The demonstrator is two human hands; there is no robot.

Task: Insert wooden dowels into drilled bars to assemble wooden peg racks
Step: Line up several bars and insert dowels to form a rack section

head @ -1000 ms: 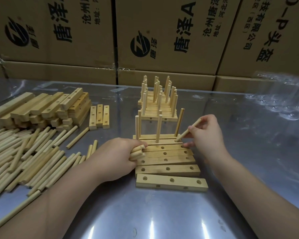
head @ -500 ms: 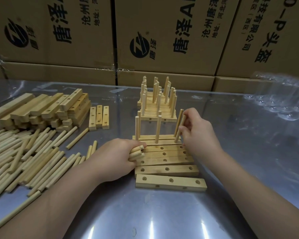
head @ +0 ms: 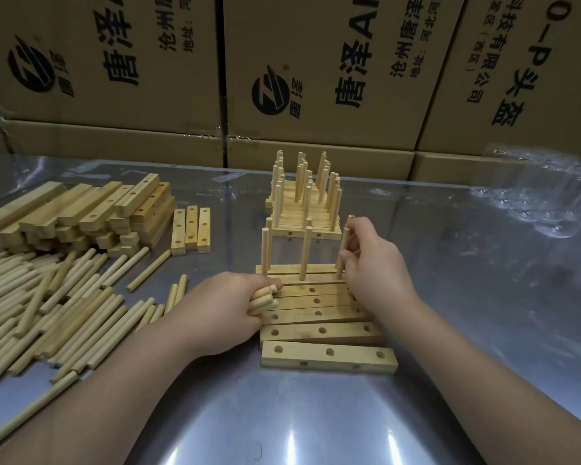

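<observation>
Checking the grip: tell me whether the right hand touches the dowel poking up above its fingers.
Touching. The head view shows the right hand pinching the dowel below its tip.

Pale smooth wooden dowels (head: 44, 297) and bars (head: 327, 358), glossy metal table (head: 316, 424), matt cardboard boxes (head: 316, 62)

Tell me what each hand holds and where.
Left hand grips a bundle of dowels round their shafts, ends poking out. Right hand holds one upright dowel below its top.

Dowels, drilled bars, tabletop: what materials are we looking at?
Dowels: pale bare wood, matte, fine grain.
Drilled bars: yellower wood, possibly bamboo; streaky grain, no obvious varnish.
Tabletop: probably stainless steel; glossy grey, with streaky light reflections.
</observation>
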